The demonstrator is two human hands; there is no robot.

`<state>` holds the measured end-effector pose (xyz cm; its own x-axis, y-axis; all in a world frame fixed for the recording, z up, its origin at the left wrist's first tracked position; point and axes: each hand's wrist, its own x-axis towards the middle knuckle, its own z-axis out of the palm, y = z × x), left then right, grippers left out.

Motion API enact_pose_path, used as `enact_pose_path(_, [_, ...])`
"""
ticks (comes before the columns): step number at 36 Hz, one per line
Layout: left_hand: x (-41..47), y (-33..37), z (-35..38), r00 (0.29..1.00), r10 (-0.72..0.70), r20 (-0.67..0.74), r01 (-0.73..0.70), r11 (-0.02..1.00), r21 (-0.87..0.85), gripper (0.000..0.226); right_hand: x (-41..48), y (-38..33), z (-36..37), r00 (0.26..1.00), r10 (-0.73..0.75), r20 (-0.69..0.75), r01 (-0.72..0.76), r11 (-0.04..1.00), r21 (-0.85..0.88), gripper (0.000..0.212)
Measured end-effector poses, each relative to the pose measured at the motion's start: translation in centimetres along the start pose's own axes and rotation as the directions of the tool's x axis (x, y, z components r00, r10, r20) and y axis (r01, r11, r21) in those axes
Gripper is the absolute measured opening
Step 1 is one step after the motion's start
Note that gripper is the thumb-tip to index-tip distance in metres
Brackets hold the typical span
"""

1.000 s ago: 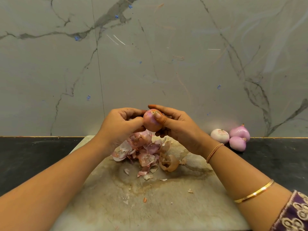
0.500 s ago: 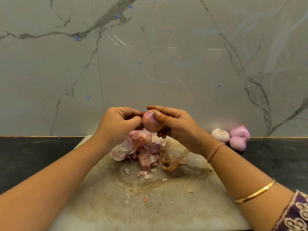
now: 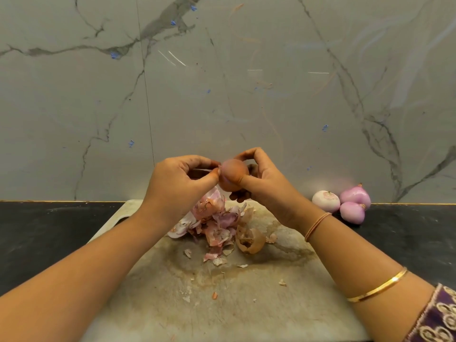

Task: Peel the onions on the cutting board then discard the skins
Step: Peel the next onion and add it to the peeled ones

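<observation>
Wall panels [image 3: 271,95] veined grey back a black counter [image 3: 49,233] whose stained cutting board [image 3: 246,304] carries heaped onion skins [image 3: 217,223], above which the right grip [image 3: 266,186] curls round a brown-skinned onion [image 3: 233,175], the left grip [image 3: 177,186] pinching its edge, three peeled onions [image 3: 345,203] resting on the counter.

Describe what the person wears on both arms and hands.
The left arm and left hand are bare, without jewellery. The right arm has a thin tan thread band at the wrist, a gold bangle higher up, and a purple sleeve with cream embroidery.
</observation>
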<state>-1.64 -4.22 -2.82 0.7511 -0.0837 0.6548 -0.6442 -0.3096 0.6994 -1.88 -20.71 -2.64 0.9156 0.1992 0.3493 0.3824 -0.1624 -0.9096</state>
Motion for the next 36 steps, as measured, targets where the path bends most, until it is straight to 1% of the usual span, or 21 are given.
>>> enact_pose_path(5, [-0.1,-0.1,0.2,0.996,0.084,-0.043,-0.08,0.993,0.088,0.019,-0.2,-0.2,0.3,0.998,-0.054,-0.029,0.052,0.996,-0.072,0.034])
enact_pose_path(8, [-0.1,-0.2,0.3,0.994,0.098,-0.055,-0.09,0.987,0.134,0.018,-0.3,-0.3,0.5,0.997,-0.078,-0.02,0.075,0.99,-0.122,0.034])
enact_pose_path(11, [0.0,-0.4,0.2,0.99,0.117,-0.072,-0.102,0.977,0.189,0.013,-0.3,-0.2,0.5,0.998,-0.069,-0.01,0.067,0.99,-0.127,0.033])
enact_pose_path(13, [0.0,-0.5,0.2,0.99,0.118,-0.078,-0.1,0.974,0.202,0.012,-0.3,-0.2,0.5,0.999,-0.044,-0.002,0.044,0.994,-0.1,0.031])
enact_pose_path(17, [0.3,-0.9,0.0,0.992,0.065,-0.105,-0.045,0.981,0.189,0.015,-0.3,-0.1,0.3,1.0,-0.007,0.012,0.007,0.999,0.033,0.018])
enact_pose_path(18, [0.4,-1.0,-0.1,0.993,0.051,-0.11,-0.03,0.983,0.183,0.015,-0.2,-0.1,0.2,1.0,0.003,0.008,-0.004,0.999,0.054,0.019])
enact_pose_path(21, [0.6,-1.1,-0.3,0.993,0.022,-0.115,-0.002,0.985,0.17,0.016,-0.1,0.0,0.0,0.999,0.04,0.0,-0.04,0.993,0.11,0.031])
enact_pose_path(23, [0.6,-1.0,-0.5,0.998,0.019,-0.06,-0.011,0.992,0.128,0.024,0.0,0.0,-0.1,0.998,0.055,0.0,-0.055,0.988,0.145,0.031])
enact_pose_path(25, [0.4,-0.9,-0.5,0.996,0.042,0.073,-0.045,0.998,0.037,0.036,-0.1,0.1,-0.3,0.997,0.072,-0.001,-0.071,0.982,0.175,0.032])
enact_pose_path(27, [0.2,-0.9,-0.3,0.973,0.113,0.2,-0.114,0.993,-0.008,0.045,-0.1,0.0,-0.4,0.996,0.09,0.003,-0.089,0.977,0.195,0.036])
enact_pose_path(29, [0.1,-1.0,-0.2,0.942,0.21,0.263,-0.219,0.976,0.008,0.044,-0.3,-0.1,-0.6,0.994,0.111,0.012,-0.111,0.976,0.187,0.037])
enact_pose_path(32, [0.4,-1.3,-0.4,0.889,0.343,0.302,-0.381,0.922,0.075,0.039,-0.4,-0.4,-0.6,0.992,0.123,0.014,-0.124,0.984,0.124,0.037])
enact_pose_path(34, [0.6,-1.4,-0.7,0.861,0.388,0.329,-0.448,0.885,0.13,0.039,-0.4,-0.5,-0.5,0.993,0.119,0.02,-0.12,0.99,0.068,0.038])
enact_pose_path(36, [0.7,-1.4,-0.9,0.844,0.402,0.355,-0.48,0.862,0.163,0.039,-0.4,-0.7,-0.4,0.993,0.116,0.025,-0.116,0.993,-0.004,0.04])
